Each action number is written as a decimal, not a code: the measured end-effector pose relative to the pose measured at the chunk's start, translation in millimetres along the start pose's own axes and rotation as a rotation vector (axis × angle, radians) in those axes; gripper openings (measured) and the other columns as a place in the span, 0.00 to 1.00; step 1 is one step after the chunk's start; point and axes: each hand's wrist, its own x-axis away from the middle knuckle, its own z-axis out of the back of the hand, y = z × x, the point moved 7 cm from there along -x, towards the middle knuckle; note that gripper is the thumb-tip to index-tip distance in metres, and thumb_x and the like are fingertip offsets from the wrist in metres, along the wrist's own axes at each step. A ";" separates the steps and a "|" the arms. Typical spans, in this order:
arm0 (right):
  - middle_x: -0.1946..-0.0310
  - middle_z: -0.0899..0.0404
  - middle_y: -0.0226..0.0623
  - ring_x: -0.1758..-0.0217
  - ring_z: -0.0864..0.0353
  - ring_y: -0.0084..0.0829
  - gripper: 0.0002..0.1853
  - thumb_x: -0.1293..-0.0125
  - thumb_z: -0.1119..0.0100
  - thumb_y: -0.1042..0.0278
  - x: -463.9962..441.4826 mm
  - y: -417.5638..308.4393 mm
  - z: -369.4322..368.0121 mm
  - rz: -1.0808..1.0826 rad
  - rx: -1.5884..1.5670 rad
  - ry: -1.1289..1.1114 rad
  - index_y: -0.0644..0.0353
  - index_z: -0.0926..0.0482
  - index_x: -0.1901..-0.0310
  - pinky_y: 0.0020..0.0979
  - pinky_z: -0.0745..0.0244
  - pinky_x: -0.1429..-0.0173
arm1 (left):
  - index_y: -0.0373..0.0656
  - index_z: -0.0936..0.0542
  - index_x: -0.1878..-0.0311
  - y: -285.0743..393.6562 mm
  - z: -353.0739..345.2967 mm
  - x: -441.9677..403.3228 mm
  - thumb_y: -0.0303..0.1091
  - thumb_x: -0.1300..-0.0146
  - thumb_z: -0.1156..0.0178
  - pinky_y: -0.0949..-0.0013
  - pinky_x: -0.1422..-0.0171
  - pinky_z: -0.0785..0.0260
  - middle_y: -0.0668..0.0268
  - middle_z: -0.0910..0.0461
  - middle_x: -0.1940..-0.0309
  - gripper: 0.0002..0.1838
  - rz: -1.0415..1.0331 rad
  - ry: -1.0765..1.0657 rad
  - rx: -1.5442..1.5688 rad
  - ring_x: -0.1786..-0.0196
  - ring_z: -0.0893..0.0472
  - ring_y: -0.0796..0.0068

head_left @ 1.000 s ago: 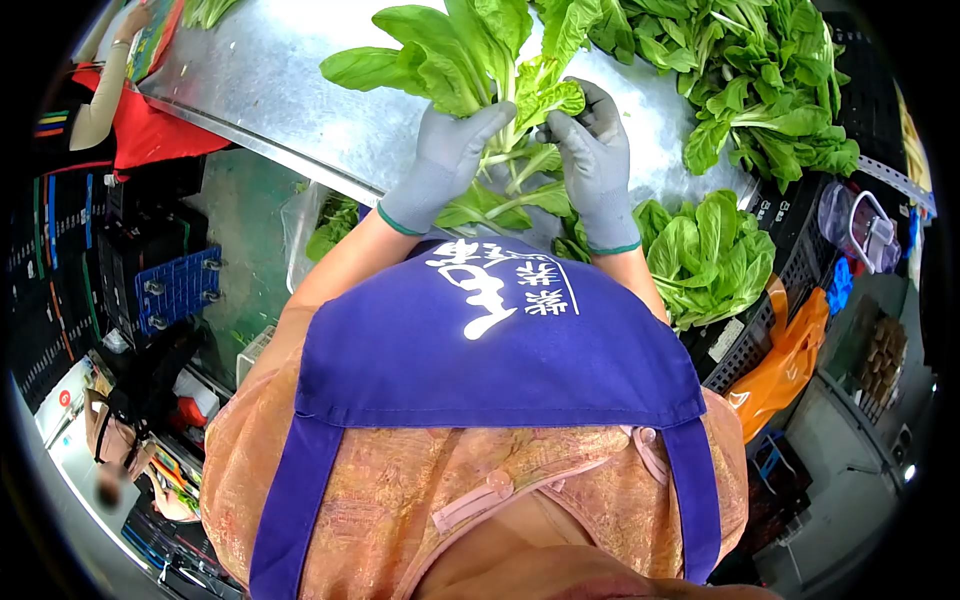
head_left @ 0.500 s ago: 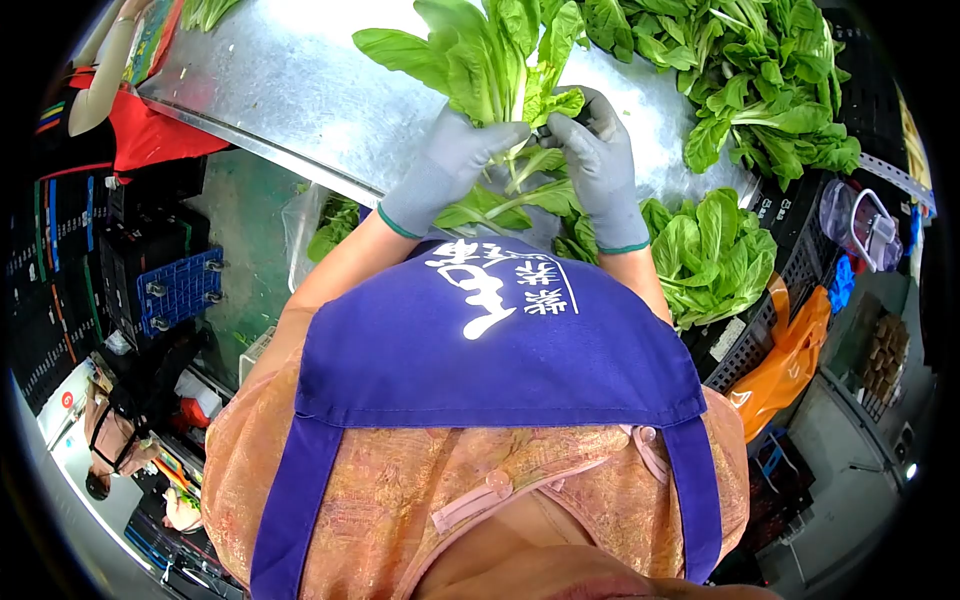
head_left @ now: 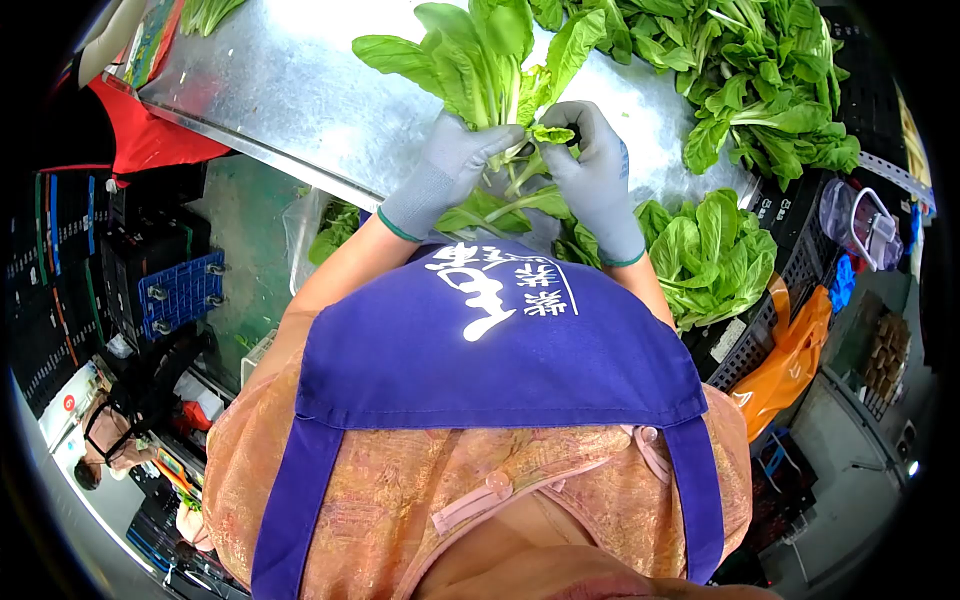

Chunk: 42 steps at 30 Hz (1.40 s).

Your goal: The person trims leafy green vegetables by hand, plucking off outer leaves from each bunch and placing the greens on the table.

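Observation:
My left hand, in a grey glove, is closed round the base of a leafy green bunch, whose leaves spread upward over the metal table. My right hand, gloved too, pinches a small yellowish-green leaf just right of the bunch's base. Some loose leaves lie below my hands, near the apron. The tips of my right fingers are partly hidden behind the leaf.
A large heap of greens lies at the upper right of the metal table. More greens sit in a black crate right of me. An orange bag hangs there. A co-worker's arm shows at upper left.
The bunch has shifted a little and my right hand has moved slightly down, with the small leaf now bent away from the stems. The co-worker's arm has moved toward the upper left edge.

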 end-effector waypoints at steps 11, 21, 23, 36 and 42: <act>0.61 0.21 0.40 0.60 0.18 0.35 0.12 0.42 0.41 0.78 0.4 -18.6 0.6 0.091 0.006 -0.041 0.63 0.22 0.55 0.31 0.25 0.53 | 0.35 0.26 0.43 -12.5 -5.4 -2.6 0.28 0.37 0.33 0.71 0.48 0.26 0.64 0.19 0.53 0.21 0.063 -0.009 0.362 0.55 0.20 0.77; 0.74 0.24 0.31 0.75 0.24 0.21 0.10 0.34 0.41 0.74 7.6 20.7 -11.1 -0.410 -0.773 -0.117 0.63 0.25 0.52 0.25 0.26 0.68 | 0.36 0.27 0.41 -12.7 -8.4 -0.7 0.25 0.38 0.34 0.69 0.46 0.25 0.64 0.20 0.52 0.22 0.152 -0.049 0.395 0.51 0.20 0.76; 0.73 0.27 0.29 0.75 0.30 0.20 0.09 0.34 0.42 0.76 6.3 23.7 -13.2 -0.449 -1.009 -0.126 0.61 0.25 0.53 0.24 0.33 0.70 | 0.38 0.28 0.42 -6.9 -10.1 -0.4 0.22 0.38 0.35 0.68 0.44 0.25 0.64 0.23 0.51 0.22 0.175 -0.046 0.401 0.49 0.21 0.75; 0.60 0.16 0.37 0.69 0.24 0.19 0.16 0.39 0.46 0.75 -28.5 2.5 25.9 -0.016 0.148 -0.053 0.66 0.23 0.49 0.24 0.29 0.64 | 0.33 0.28 0.38 0.2 -2.8 4.8 0.28 0.39 0.34 0.69 0.52 0.23 0.60 0.18 0.52 0.27 0.143 -0.058 0.021 0.55 0.18 0.74; 0.72 0.22 0.34 0.69 0.25 0.20 0.19 0.40 0.38 0.68 -24.3 14.7 9.1 -0.169 0.019 -0.286 0.64 0.22 0.48 0.26 0.28 0.61 | 0.33 0.30 0.36 -5.0 -5.1 7.0 0.26 0.38 0.36 0.70 0.54 0.22 0.60 0.19 0.51 0.27 0.164 -0.099 0.068 0.56 0.18 0.75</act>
